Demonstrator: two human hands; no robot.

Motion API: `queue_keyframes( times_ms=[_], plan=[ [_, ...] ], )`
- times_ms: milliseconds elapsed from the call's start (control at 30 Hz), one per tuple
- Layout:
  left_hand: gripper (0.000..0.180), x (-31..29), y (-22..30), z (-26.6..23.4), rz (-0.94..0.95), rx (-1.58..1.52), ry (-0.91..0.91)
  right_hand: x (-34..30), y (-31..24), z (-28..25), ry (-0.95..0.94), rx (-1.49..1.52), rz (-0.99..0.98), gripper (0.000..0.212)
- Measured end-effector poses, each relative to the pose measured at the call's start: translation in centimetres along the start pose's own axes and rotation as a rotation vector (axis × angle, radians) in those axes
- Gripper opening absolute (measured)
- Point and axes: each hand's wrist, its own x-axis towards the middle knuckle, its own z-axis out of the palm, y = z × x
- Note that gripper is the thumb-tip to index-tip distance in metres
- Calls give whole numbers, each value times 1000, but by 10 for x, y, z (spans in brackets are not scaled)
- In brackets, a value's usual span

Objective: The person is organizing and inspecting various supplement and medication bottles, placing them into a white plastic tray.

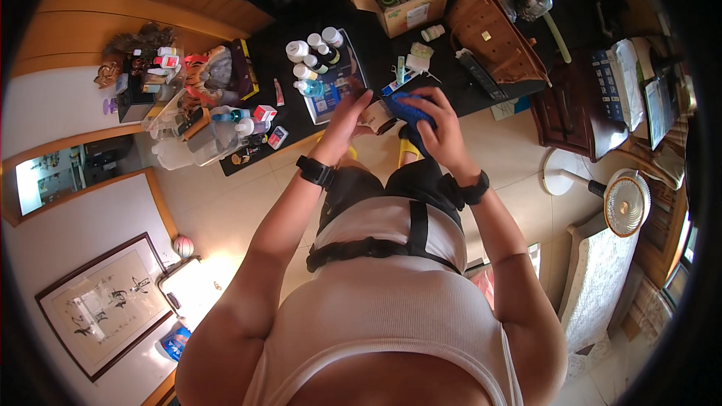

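Observation:
Over the front edge of the black table (297, 122), my left hand (347, 122) is closed on a small beige-and-dark container (375, 115). Its exact kind is hard to make out. In my right hand (444, 129) is a bunched blue cloth (412, 108), which touches or nearly touches the container's right end. Just beyond my left hand lies a blue tray (323, 109) bearing several white-capped bottles (298, 51) and a clear blue bottle (310, 89). Small packets and a blue-and-white tube (398, 83) lie beyond the cloth.
An open cardboard box (406, 19) with green-capped bottles stands at the back, beside a brown leather bag (492, 30). At left, a clear plastic bin (210, 143) and assorted bottles crowd the table. A white fan (626, 204) stands at right.

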Motion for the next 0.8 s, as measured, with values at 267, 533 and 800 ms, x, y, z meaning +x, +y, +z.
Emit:
queue_keyframes(
  times_ms=[267,533,800],
  plan=[
    [41,8,-6,8,52,-61,-112,20,0,8,-56,-216,-60,50],
    [62,14,-7,-1,6,-21,47,-3,-14,8,-310,-69,-162,43],
    [55,22,-7,-13,-120,-145,-94,-22,8,-13,-87,-3,39,41]
  ],
)
